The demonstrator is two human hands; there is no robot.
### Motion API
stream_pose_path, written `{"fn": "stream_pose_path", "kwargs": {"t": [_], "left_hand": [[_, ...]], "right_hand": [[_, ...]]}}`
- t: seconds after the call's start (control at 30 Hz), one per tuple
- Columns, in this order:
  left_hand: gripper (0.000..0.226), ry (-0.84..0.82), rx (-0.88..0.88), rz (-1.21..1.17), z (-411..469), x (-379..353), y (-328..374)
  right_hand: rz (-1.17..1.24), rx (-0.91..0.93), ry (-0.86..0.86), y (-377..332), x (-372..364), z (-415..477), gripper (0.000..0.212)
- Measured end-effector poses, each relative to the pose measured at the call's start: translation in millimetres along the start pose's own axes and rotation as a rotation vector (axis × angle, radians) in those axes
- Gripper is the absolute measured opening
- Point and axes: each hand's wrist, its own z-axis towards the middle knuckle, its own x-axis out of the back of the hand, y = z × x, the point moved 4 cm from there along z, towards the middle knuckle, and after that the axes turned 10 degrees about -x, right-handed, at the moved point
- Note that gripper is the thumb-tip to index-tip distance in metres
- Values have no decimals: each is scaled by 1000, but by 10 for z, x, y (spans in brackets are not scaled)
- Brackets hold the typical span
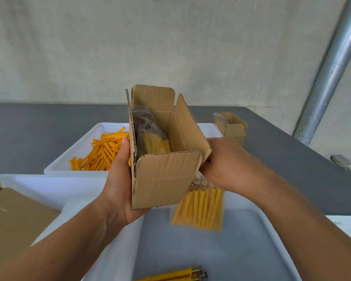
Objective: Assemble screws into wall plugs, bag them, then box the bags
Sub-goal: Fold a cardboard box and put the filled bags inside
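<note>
Flat cardboard: lower left, in a white tray. White tray beyond: loose orange wall plugs. Left hand: palm and curled fingers grip the open cardboard box, thumb pressed on its left wall; one clear bag of plugs lies inside. Right hand: touches the box's right flap; fingers hidden, grip cannot be told; blurred bag of orange plugs hangs beneath it. Near tray: plugs with screws. Second small box: far right on the grey table.
</note>
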Motion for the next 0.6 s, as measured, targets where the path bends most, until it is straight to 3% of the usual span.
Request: {"fn": "stream_pose_path", "kwargs": {"t": [0.13, 0.2, 0.43, 0.6], "left_hand": [[80, 31, 11, 4, -21, 26, 11], [81, 43, 15, 7, -22, 23, 5], [85, 163, -50, 0, -53, 44, 31], [74, 110, -28, 71, 27, 19, 22]], "right_hand": [[31, 9, 43, 94, -105, 72, 66], [45, -26, 39, 195, -179, 99, 53], [229, 25, 159, 201, -122, 113, 46], [238, -74, 129, 235, -113, 115, 42]]}}
